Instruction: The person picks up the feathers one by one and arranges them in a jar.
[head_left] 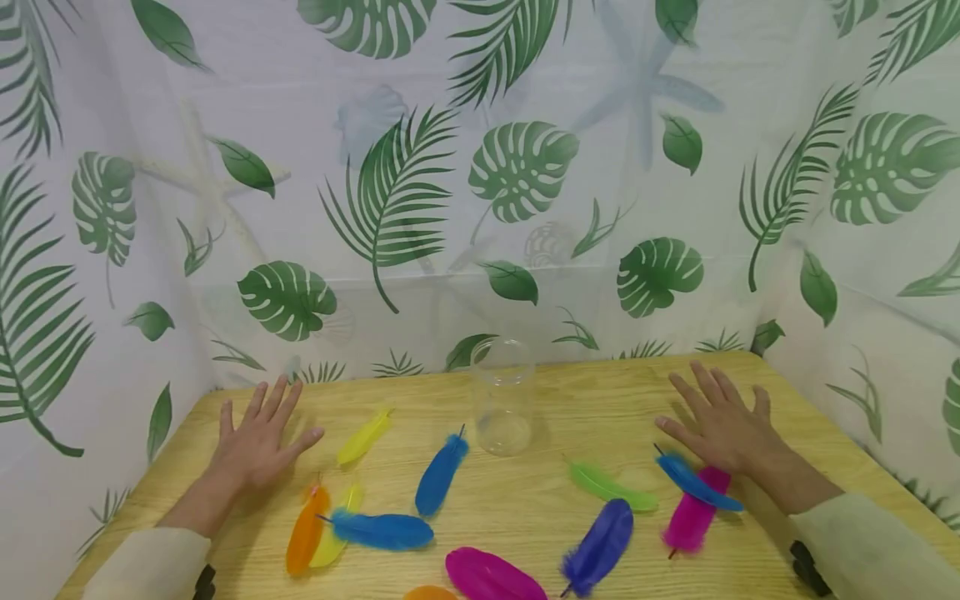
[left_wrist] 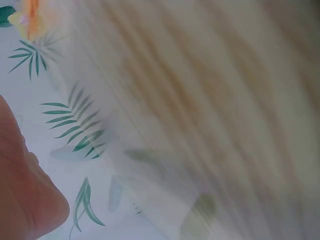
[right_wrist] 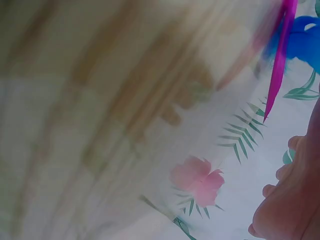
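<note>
My left hand (head_left: 258, 442) rests palm down at the table's left, fingers spread and holding nothing. Right of it lie a yellow feather (head_left: 364, 435), an orange feather (head_left: 307, 529) and a blue feather (head_left: 381, 531) overlapping a second yellow one. At the right, my right hand (head_left: 727, 429) is also spread flat, holding nothing. Just below it a blue feather (head_left: 697, 483) crosses a magenta feather (head_left: 693, 521); both also show in the right wrist view. A clear plastic cup (head_left: 504, 408) stands upright at the back middle, between the hands.
Another blue feather (head_left: 441, 477) lies left of the cup. A green feather (head_left: 611, 487), a purple feather (head_left: 598, 546) and a magenta feather (head_left: 495, 575) lie nearer the front. An orange feather (head_left: 430, 593) is cut off by the frame. Leaf-patterned curtains (head_left: 420, 325) enclose the wooden table (head_left: 600, 400).
</note>
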